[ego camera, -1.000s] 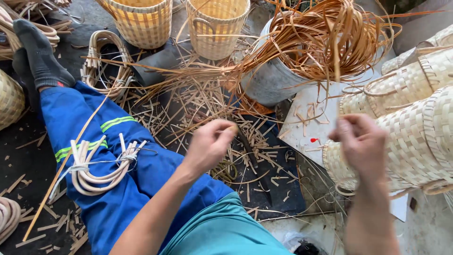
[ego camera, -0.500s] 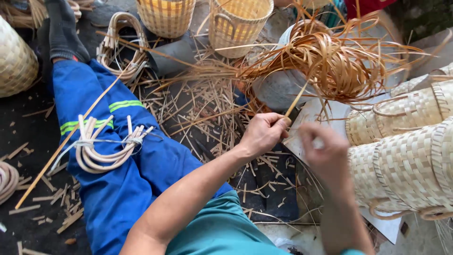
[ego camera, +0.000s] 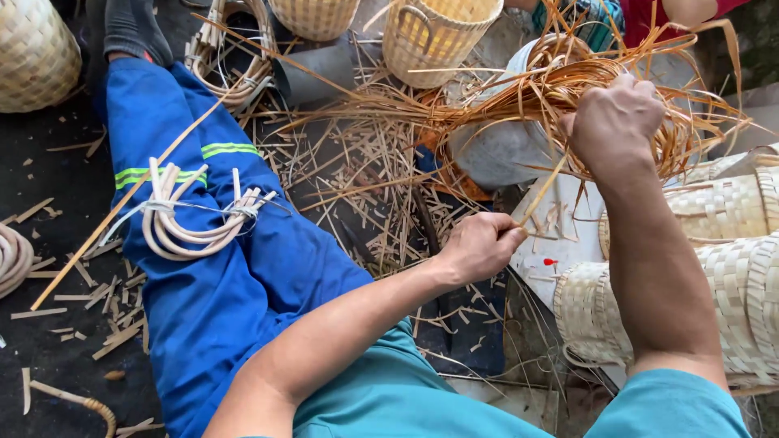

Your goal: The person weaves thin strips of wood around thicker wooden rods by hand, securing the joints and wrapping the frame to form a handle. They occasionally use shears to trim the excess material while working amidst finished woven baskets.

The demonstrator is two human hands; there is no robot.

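My left hand (ego camera: 480,246) is closed on the lower end of a thin bamboo strip (ego camera: 542,193) that slants up to the right. My right hand (ego camera: 615,122) is higher up, fingers curled into a tangled bundle of orange-brown strips (ego camera: 560,89) that spills out of a grey metal bucket (ego camera: 495,150). The strip runs from my left hand up into that bundle. My outstretched leg in blue trousers (ego camera: 211,268) lies to the left, with a tied loop of pale cane (ego camera: 191,223) resting on the thigh.
Woven baskets (ego camera: 730,259) lie stacked at the right, two more baskets (ego camera: 434,36) stand at the top, one (ego camera: 32,53) at the top left. Cut strip scraps (ego camera: 365,170) litter the dark floor. Cane coils (ego camera: 231,69) lie near my foot. Another person's clothing shows at the top right.
My right hand has risen from beside my left hand up into the strip bundle over the bucket. My left hand stays closed on the strip and has shifted slightly right.
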